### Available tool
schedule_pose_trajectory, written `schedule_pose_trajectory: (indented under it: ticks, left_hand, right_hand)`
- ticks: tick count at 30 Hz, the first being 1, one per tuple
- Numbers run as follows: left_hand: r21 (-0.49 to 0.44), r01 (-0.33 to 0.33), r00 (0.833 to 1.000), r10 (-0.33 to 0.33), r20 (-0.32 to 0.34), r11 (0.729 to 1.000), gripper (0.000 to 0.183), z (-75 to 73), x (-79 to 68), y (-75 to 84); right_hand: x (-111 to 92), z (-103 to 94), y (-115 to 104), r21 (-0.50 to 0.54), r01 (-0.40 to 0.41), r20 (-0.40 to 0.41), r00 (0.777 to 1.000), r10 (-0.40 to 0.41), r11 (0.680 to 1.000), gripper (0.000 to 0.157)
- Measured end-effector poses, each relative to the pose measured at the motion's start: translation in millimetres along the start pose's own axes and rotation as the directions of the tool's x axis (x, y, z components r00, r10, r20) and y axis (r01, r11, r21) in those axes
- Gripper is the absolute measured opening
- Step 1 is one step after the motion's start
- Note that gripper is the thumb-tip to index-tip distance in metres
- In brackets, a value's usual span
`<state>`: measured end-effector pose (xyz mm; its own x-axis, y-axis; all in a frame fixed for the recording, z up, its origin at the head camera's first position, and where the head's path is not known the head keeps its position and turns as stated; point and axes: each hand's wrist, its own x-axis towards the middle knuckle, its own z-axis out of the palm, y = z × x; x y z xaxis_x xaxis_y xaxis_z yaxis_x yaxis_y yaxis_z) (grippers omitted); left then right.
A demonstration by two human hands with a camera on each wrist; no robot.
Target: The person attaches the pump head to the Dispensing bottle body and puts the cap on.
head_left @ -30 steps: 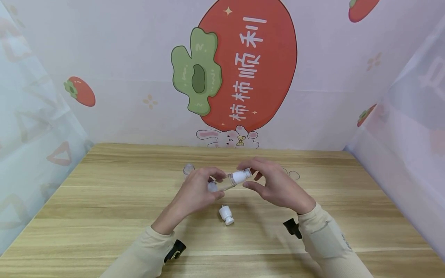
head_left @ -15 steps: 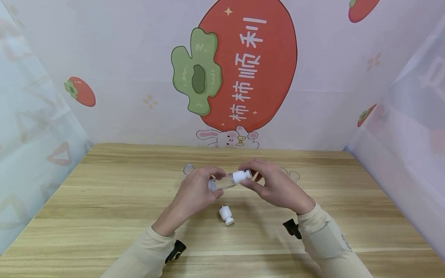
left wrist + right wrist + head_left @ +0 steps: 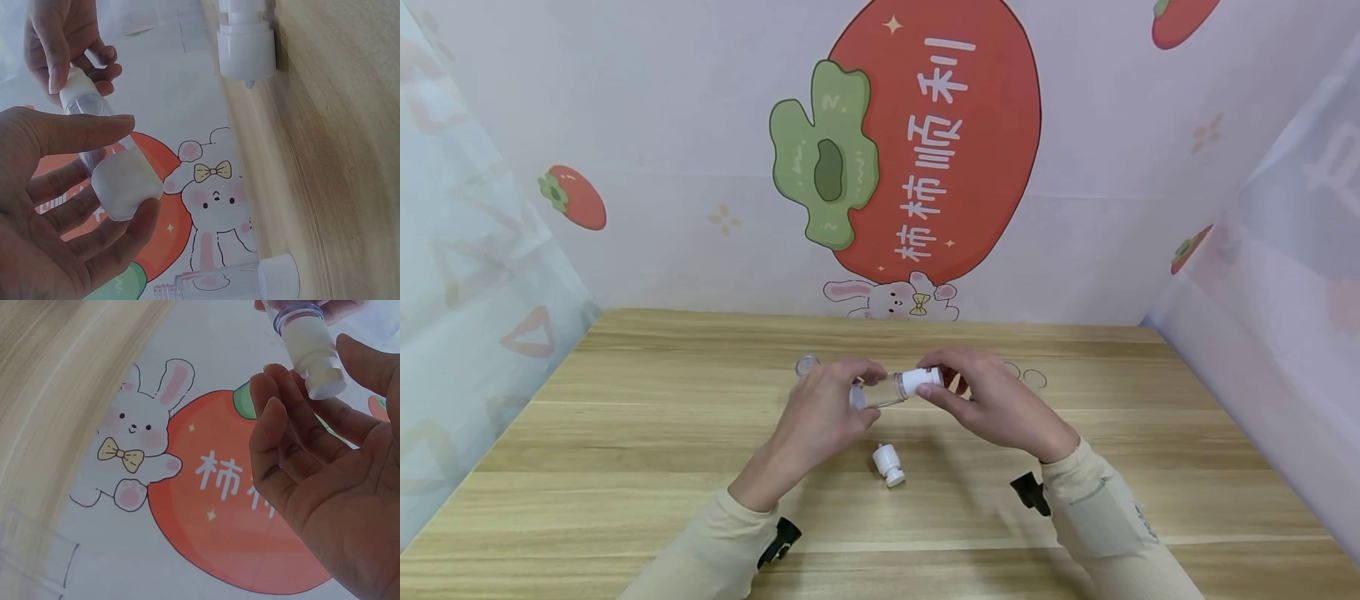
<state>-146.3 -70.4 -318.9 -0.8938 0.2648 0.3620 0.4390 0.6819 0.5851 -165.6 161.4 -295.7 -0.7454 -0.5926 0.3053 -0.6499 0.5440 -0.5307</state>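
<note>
My left hand (image 3: 827, 408) grips a clear bottle (image 3: 883, 392) with a white base (image 3: 125, 184), tilted above the table, its neck toward the right. A white pump head (image 3: 920, 382) sits at the bottle's neck, in line with it. Thumb and fingers of my right hand (image 3: 992, 400) are round the pump's outer end; the right wrist view shows the palm (image 3: 350, 506) turned up beneath it. Below the hands, a second white pump head (image 3: 887, 463) lies on the wooden table.
A second clear bottle (image 3: 219, 282) with a white base and threaded neck stands behind my left hand, partly hidden in the head view. Two clear caps (image 3: 1035, 379) stand beyond my right hand. A printed cloth backdrop (image 3: 685, 167) rises behind the table (image 3: 625, 450).
The pump head has come into line with the bottle's neck, and my right thumb and fingers have closed in round its end. The left hand has barely moved.
</note>
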Motion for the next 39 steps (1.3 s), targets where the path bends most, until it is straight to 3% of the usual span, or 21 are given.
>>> schedule_pose_trajectory:
  ticks: [6,17,27,39]
  left_hand:
    - [-0.009,0.006,1.0,-0.006,-0.001,1.0,0.037,0.7,1.2,-1.3]
    - [-0.092,0.036,0.998,-0.032,0.046,0.995,0.037,-0.6,1.0,-2.0]
    - [-0.104,0.051,0.997,-0.044,0.065,0.993,0.036,-0.9,0.8,-0.9]
    - [-0.046,0.004,1.0,-0.003,0.02,0.999,0.036,-0.1,-0.2,0.0]
  right_hand:
    - [-1.0,-0.9,0.1,0.002,-0.008,-0.031,0.999,0.008,1.0,0.031]
    - [-2.6,-1.7,-1.0,-0.011,0.054,-0.067,0.996,-0.054,0.998,0.045]
    - [-1.5,-0.8,-1.6,-0.028,0.094,-0.063,0.993,-0.095,0.995,0.035]
    - [-1.6,-0.1,-0.5,-0.008,0.068,-0.05,0.996,-0.069,0.998,0.024]
